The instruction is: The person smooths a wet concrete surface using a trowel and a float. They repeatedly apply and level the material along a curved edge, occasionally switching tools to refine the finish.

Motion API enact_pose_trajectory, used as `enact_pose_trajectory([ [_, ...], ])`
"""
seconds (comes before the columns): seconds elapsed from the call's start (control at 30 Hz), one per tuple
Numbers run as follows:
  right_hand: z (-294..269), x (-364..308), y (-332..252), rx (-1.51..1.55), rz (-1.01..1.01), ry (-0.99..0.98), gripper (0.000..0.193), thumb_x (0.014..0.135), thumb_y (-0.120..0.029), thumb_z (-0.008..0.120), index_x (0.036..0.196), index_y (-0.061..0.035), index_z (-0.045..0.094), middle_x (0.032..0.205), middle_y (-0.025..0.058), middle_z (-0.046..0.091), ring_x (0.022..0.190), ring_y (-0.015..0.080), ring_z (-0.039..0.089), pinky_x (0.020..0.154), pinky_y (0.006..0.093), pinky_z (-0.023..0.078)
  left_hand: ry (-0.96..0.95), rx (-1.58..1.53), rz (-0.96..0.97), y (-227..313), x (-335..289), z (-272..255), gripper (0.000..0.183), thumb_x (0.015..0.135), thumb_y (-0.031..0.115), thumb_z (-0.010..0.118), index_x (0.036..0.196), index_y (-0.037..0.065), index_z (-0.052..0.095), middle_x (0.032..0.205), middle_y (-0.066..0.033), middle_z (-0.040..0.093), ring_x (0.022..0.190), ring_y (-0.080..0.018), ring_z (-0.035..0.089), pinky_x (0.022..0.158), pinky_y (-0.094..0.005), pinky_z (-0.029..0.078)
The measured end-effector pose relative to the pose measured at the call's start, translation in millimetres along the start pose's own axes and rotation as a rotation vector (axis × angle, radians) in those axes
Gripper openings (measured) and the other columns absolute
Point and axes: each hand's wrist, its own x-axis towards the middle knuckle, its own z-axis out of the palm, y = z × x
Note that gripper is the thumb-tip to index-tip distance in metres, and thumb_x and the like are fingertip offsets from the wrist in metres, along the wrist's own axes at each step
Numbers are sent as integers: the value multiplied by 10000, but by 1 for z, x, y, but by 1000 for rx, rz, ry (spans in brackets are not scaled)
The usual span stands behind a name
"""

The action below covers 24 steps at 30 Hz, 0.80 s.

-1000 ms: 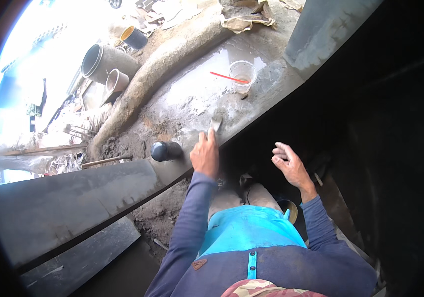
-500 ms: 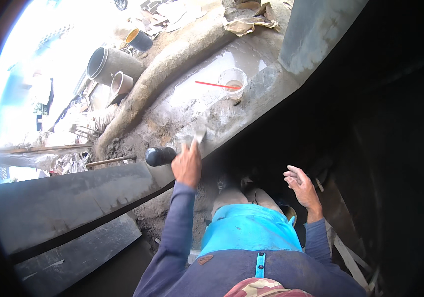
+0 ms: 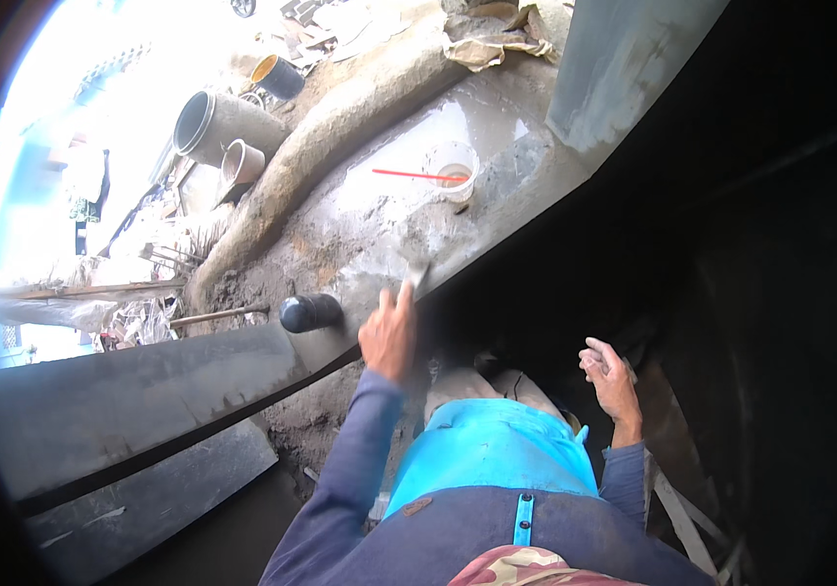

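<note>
My left hand [image 3: 387, 337] is closed around a small flat-ended hand tool [image 3: 418, 275], its pale end blurred, so I cannot tell whether it is a brush or a scraper. That end is at the wet grey mortar surface [image 3: 370, 259], near its front edge. To the left of this hand lies a dark, round-ended cylinder [image 3: 309, 313]. Farther off, a clear plastic cup [image 3: 465, 188] with a little liquid stands on the mortar, a thin red stick [image 3: 404, 175] leaning out of it. My right hand [image 3: 616, 386] hangs in the air, fingers loosely bent and apart, holding nothing.
A rounded mortar ridge [image 3: 326, 137] curves behind the work surface. Beyond it are a large grey bucket [image 3: 243, 132], a small pale bucket [image 3: 243, 164] and a dark bucket [image 3: 280, 78]. Grey slabs flank the surface, left [image 3: 145, 400] and upper right [image 3: 614, 73]. Deep shadow fills the right.
My left hand has moved a little right and nearer with the tool, away from the dark cylinder. My right hand has shifted slightly right and nearer, its fingers more bent.
</note>
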Motion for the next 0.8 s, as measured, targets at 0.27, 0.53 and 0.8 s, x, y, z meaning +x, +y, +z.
enact_pose_trajectory([
  [0.27, -13, 1, -14, 47, -40, -7, 484, 1097, -268, 684, 1505, -22, 595, 1337, 190, 734, 1207, 272, 727, 1032, 397, 589, -125, -18, -2, 13, 2, -19, 290, 1081, 242, 586, 1358, 238, 669, 1031, -115, 681, 741, -346, 755, 619, -487, 585],
  [0.53, -12, 0, -25, -64, -117, -36, 479, 1070, -225, 711, 1492, -23, 606, 1291, 186, 746, 1146, 253, 743, 1020, 392, 589, -123, -2, 50, 9, 52, -21, 277, 1048, 229, 615, 1319, 201, 662, 1039, -134, 690, 752, -370, 766, 614, -512, 587],
  [0.8, 44, 53, -81, -42, -264, -131, 567, 1027, -242, 768, 1520, -35, 580, 1320, 206, 724, 1156, 290, 741, 976, 400, 598, -11, -42, 29, 17, 74, 3, 272, 1082, 206, 563, 1336, 187, 658, 1065, -155, 697, 742, -366, 766, 602, -509, 587],
])
